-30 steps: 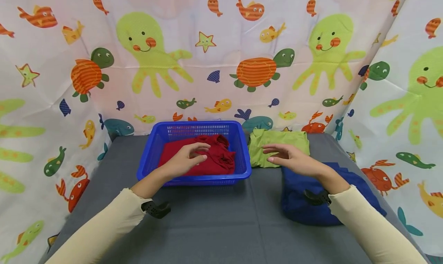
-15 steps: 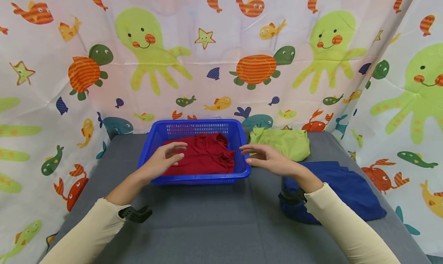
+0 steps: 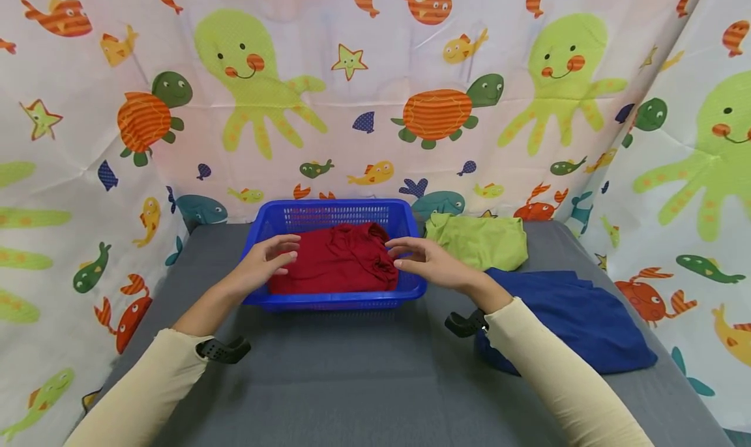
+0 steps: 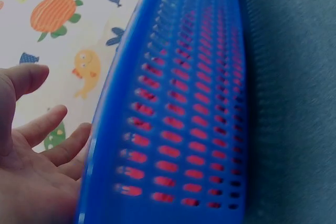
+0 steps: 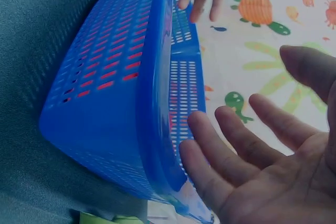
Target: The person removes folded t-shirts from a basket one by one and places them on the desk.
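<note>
A blue plastic basket (image 3: 334, 302) with slotted sides stands on the grey table, and a crumpled red cloth (image 3: 334, 258) lies inside it. Over the basket's left side hovers my left hand (image 3: 261, 268), fingers loosely bent and holding nothing. My right hand (image 3: 431, 261) is above the right rim, its fingers spread and likewise holding nothing. In the right wrist view, the fingers (image 5: 226, 166) hang just over the basket's corner; whether they touch the rim I cannot tell. The left wrist view has the left palm (image 4: 37, 182) beside the rim, partly hidden by it.
A folded lime-green cloth (image 3: 481, 238) lies right of the basket at the back. Nearer, a dark blue cloth (image 3: 575, 323) lies on the grey table (image 3: 346, 382), partly behind the right forearm. A white curtain (image 3: 364, 147) with sea animals encloses the back and sides.
Both hands have moved left; the right hand went from in front of the green cloth to the basket's right rim, the left to its left side. The cloths and basket stay in place.
</note>
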The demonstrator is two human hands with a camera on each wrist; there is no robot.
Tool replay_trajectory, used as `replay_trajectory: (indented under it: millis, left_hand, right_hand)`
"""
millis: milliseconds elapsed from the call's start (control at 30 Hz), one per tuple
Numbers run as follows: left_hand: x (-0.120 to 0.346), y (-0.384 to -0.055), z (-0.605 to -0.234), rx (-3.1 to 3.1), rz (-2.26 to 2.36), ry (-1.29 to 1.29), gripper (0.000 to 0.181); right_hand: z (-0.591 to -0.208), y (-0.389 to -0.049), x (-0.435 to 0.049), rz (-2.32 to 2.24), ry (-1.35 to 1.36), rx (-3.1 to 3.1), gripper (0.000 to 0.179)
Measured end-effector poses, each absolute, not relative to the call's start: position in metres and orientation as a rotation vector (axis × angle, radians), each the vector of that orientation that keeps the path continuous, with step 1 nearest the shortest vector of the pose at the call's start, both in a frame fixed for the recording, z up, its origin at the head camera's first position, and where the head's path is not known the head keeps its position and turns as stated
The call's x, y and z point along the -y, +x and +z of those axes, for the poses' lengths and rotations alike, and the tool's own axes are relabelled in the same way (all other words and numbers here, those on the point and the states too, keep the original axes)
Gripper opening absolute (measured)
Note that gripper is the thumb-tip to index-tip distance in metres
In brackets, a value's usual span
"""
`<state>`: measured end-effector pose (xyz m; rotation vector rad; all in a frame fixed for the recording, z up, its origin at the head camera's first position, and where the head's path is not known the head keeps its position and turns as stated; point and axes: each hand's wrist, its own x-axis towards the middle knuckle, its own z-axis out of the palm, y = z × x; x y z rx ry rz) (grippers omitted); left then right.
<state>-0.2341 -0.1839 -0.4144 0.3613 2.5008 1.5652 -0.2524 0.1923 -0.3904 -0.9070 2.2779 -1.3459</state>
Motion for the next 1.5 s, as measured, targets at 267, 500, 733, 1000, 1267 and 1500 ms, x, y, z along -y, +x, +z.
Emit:
replay_trajectory:
  millis: [267, 500, 733, 1000, 1267, 1500]
  left_hand:
    - [0.186, -0.252, -0.408, -2.379, 1.553, 0.258, 0.071]
    - [0.187, -0.254, -0.412, -2.272, 1.544, 0.187, 0.076]
    - [0.184, -0.261, -0.410, -2.214, 1.527, 0.119, 0.081]
    - [0.177, -0.273, -0.413, -2.109, 1.523, -0.072, 0.088]
    - [0.171, -0.280, -0.421, -2.015, 1.589, -0.241, 0.094]
    - [0.166, -0.287, -0.419, -1.995, 1.643, -0.327, 0.097]
  right_hand:
    - [-0.391, -0.277, -0.173, -1.410, -0.792, -2.175, 0.054]
    - [-0.406, -0.291, -0.152, -1.499, -0.628, -2.123, 0.064]
    - [-0.405, -0.300, -0.147, -1.567, -0.454, -2.027, 0.070]
    - [-0.411, -0.309, -0.132, -1.724, -0.163, -1.860, 0.080]
    - [-0.423, -0.307, -0.116, -1.572, 0.015, -2.030, 0.096]
    - [-0.422, -0.309, -0.113, -1.514, 0.061, -2.038, 0.098]
